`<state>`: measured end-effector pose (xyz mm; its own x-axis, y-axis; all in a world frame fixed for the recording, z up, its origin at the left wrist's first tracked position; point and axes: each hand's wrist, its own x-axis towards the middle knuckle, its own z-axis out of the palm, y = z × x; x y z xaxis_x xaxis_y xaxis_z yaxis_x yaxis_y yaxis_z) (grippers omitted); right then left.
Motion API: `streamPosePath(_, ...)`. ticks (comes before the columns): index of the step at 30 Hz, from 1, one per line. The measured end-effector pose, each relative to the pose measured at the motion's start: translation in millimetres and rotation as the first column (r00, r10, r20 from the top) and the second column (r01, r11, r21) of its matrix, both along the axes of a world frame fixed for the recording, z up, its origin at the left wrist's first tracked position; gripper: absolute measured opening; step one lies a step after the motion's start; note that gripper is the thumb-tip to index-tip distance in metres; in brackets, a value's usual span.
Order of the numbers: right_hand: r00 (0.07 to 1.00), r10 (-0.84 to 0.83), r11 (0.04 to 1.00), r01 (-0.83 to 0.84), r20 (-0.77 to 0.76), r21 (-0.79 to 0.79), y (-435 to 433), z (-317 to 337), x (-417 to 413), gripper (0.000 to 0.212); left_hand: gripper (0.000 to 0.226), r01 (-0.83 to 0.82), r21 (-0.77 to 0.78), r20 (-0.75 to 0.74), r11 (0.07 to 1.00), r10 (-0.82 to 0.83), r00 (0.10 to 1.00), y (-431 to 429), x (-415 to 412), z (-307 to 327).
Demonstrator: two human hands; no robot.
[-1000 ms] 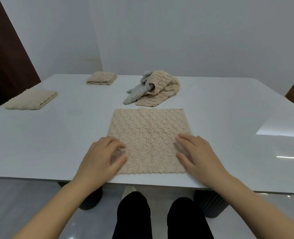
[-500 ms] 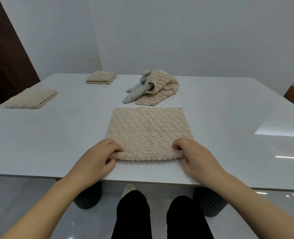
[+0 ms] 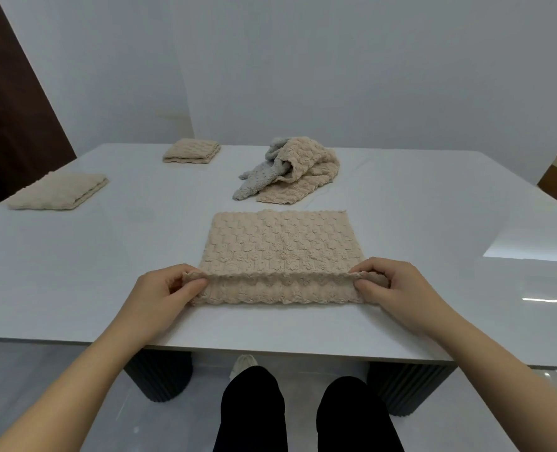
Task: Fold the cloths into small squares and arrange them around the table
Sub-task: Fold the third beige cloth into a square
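Right, from my remote station I see the left hand (image 3: 164, 293) and the right hand (image 3: 397, 288) each pinching a near corner of the beige cloth (image 3: 280, 246), thumbs and fingers curled round its raised near edge. The rest of it lies flat on the white table (image 3: 107, 256), close to the front edge (directly ahead of the knees), with a loose heap of cloths (image 3: 303, 171) just beyond. On the left, well apart, sit one folded square (image 3: 58, 192) and a farther folded square (image 3: 192, 151).
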<state>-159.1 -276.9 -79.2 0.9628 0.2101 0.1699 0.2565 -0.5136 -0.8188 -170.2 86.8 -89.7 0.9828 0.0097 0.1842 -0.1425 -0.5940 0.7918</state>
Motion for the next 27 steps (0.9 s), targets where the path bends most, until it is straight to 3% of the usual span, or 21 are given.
streamPosePath(10,0.984,-0.169,0.980,0.162,0.050,0.119,14,23,63,0.012,0.026,-0.122,-0.136,0.051,0.983,0.130,0.990,-17,63,21)
streamPosePath(18,0.955,-0.295,0.952,0.297,0.038,-0.078,25,15,130,0.016,0.034,-0.231,0.137,0.013,0.963,0.231,0.973,-36,134,22)
streamPosePath(23,0.943,-0.320,0.907,0.332,0.088,-0.259,30,8,156,0.020,0.034,-0.267,0.203,0.021,0.942,0.269,0.963,-41,159,17)
streamPosePath(27,0.929,-0.353,0.877,0.369,0.108,-0.307,32,3,163,0.019,0.032,-0.303,0.291,0.017,0.908,0.312,0.950,-45,165,11)
